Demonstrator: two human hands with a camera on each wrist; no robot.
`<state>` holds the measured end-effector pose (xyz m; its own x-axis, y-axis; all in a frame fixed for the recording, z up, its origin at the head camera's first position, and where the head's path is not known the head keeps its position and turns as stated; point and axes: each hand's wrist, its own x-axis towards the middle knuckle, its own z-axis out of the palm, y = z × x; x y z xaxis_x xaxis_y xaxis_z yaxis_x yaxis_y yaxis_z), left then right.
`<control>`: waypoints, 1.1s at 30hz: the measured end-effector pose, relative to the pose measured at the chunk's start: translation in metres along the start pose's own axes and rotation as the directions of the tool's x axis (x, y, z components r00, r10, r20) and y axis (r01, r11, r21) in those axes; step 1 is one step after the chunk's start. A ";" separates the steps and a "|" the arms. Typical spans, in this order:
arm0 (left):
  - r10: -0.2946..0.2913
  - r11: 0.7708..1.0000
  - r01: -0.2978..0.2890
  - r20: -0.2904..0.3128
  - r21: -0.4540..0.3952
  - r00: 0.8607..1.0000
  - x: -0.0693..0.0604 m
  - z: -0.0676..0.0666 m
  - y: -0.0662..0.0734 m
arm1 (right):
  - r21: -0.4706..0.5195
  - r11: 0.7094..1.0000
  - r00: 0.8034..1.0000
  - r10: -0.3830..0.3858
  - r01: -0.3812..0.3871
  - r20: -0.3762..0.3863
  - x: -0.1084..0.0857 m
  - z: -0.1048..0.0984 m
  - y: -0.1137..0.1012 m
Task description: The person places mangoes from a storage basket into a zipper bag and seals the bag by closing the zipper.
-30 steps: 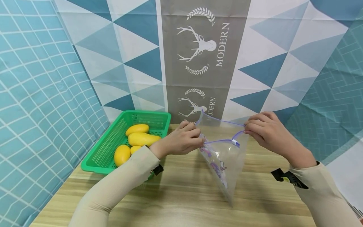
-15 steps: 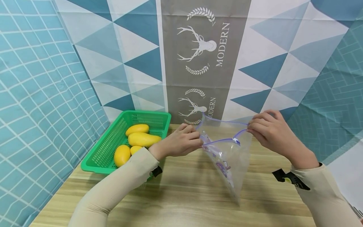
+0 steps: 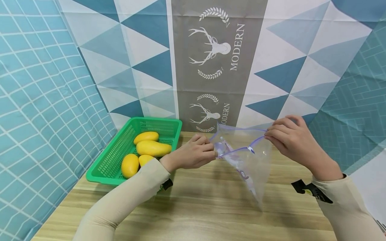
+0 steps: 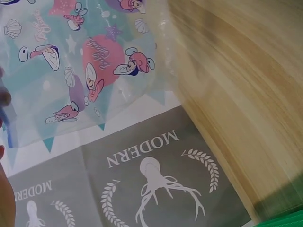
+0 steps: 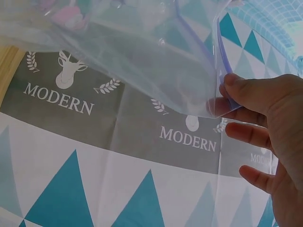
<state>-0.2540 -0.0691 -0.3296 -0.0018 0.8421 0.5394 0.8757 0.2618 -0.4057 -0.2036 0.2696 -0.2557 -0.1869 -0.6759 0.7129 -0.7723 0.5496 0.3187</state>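
A person's left hand [image 3: 194, 152] curls its fingers on one side of a clear, cartoon-printed slider bag [image 3: 253, 170]; the right hand [image 3: 291, 142] pinches the opposite corner between thumb and forefinger, other fingers apart. Held over a wood-grain tabletop [image 3: 199, 207], the bag appears fully unzipped, mouth parted, no fruit visible inside. Farther left, four yellow mangoes [image 3: 153, 148] lie in a green plastic basket [image 3: 104, 180], before a stag-print backdrop [image 3: 193, 77].
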 end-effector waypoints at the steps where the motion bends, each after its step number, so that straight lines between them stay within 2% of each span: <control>1: -0.002 1.000 0.002 0.005 -0.001 1.000 0.000 0.001 0.000 | 0.001 1.000 1.000 0.000 0.000 -0.002 0.000 0.000 0.000; 14: -0.022 1.000 0.021 0.082 0.012 0.996 -0.004 0.013 0.008 | 0.014 1.000 1.000 -0.020 0.020 0.015 -0.004 0.005 -0.003; 22: -0.031 0.999 0.030 0.100 0.012 0.995 -0.008 0.023 0.013 | 0.065 0.998 0.999 -0.024 0.023 0.023 -0.007 0.013 -0.004; 27: -0.042 0.999 0.044 0.146 -0.014 0.988 -0.008 0.026 0.018 | 0.088 0.995 0.999 -0.047 0.045 0.015 -0.008 0.018 -0.005; 33: -0.058 0.998 0.059 0.165 -0.003 0.985 -0.010 0.028 0.021 | 0.101 0.993 0.998 -0.063 0.060 0.023 -0.008 0.020 -0.005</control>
<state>-0.2494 -0.0587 -0.3635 -0.1322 0.8917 0.4329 0.8756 0.3098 -0.3707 -0.2104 0.2626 -0.2758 -0.1518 -0.7201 0.6770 -0.8393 0.4557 0.2966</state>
